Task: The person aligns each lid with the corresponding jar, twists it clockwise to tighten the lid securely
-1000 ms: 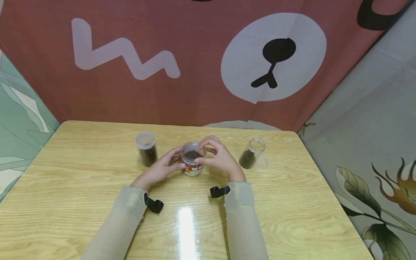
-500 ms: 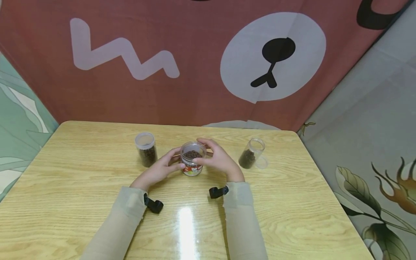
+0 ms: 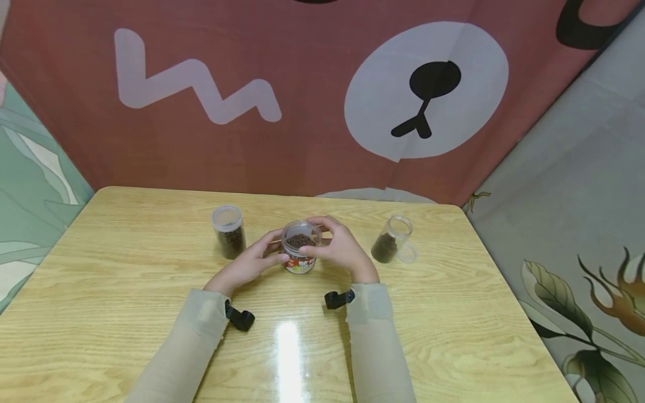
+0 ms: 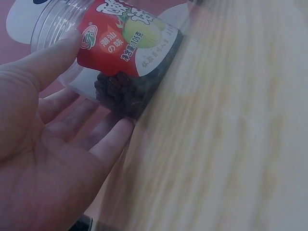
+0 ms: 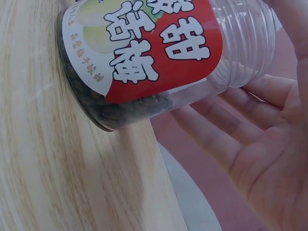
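Observation:
A clear plastic jar (image 3: pixel 300 262) with a red label stands upright on the wooden table, its top uncovered and small dark brown pieces (image 3: pixel 300 240) inside. My left hand (image 3: pixel 245 267) holds it from the left, thumb on the front and fingers behind. From the other side my right hand (image 3: pixel 344 250) grips the upper part, its thumb at the front of the rim and its fingers round the back. In the left wrist view the thumb (image 4: pixel 57 57) lies against the jar wall near the label. Dark pieces show through the jar's lower wall (image 5: pixel 130 110) in the right wrist view.
Left of the jar stands a taller clear canister (image 3: pixel 229 232) with a whitish top and dark contents. To the right is an uncovered clear canister (image 3: pixel 388 243), partly filled with dark pieces, with a clear round lid (image 3: pixel 408 254) beside it. A printed cloth (image 3: pixel 302 157) hangs behind the table (image 3: pixel 151 240).
My right hand has come down from above the jar's opening, its raised fingers moving to the back of the rim. The left hand and the jar have stayed in place.

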{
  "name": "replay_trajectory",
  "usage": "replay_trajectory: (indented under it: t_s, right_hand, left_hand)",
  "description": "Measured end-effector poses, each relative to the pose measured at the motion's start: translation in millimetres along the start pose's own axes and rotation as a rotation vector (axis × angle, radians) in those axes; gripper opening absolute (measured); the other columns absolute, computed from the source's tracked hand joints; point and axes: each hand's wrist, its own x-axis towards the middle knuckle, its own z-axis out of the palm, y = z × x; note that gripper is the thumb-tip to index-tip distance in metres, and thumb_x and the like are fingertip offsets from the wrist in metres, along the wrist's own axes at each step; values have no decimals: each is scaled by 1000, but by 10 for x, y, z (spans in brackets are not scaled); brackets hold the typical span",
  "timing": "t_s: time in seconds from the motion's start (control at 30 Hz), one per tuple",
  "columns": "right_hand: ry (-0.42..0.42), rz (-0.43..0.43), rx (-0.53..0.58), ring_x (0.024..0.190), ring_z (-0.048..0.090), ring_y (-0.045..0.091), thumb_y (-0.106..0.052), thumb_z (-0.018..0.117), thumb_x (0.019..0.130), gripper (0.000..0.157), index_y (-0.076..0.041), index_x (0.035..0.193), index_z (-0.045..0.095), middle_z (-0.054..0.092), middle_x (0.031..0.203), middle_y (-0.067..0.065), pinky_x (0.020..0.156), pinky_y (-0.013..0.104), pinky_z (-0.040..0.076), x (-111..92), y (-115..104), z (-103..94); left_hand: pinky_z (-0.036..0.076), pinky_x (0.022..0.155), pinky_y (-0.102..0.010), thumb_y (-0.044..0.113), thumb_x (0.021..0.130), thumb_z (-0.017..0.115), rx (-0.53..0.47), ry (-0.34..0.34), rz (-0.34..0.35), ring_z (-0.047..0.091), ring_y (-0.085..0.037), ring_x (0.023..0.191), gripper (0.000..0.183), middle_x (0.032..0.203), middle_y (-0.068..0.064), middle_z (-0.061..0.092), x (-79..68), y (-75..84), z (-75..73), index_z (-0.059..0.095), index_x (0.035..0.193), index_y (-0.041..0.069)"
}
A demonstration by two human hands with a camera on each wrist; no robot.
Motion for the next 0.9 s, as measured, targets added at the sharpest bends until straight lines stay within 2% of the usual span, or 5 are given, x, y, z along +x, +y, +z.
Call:
replay_trajectory:
  t_s: [0.13,0.33,0.57,0.7,0.9]
  right_hand:
    - [10,-19,-2,121,56,29,-27,90,80,70,-12,140,57,57,133,5,96,41,55,-6,0,-5]
    - [14,-35,6,121,56,30,-23,90,80,70,-11,140,57,57,132,5,96,40,56,-6,14,-10]
    - [-4,-51,24,122,57,28,-19,90,80,71,-13,142,57,57,131,4,96,37,56,-3,39,-13]
    - [-17,-51,56,123,57,31,-18,89,80,70,-15,142,57,57,132,4,96,38,56,-5,61,-21]
    - [-38,-35,94,124,58,35,-19,88,82,71,-16,145,56,53,142,4,97,42,55,-14,85,-39]
  left_hand:
    - [38,114,-53,23,103,62,1,-2,-1,36,-35,146,69,159,-16,38,4,-1,7,25,161,16]
    - [34,116,-55,15,103,61,8,20,22,34,-41,145,67,156,-24,38,8,-4,16,26,159,7]
    - [36,115,-54,15,103,61,-5,13,12,34,-40,146,67,157,-23,38,-3,15,16,25,160,9]
    - [37,114,-53,15,103,61,-7,5,20,36,-38,145,68,157,-21,39,-2,11,17,25,161,11]
    - [37,114,-53,19,103,61,2,6,9,36,-37,145,68,157,-19,39,-7,38,27,25,161,14]
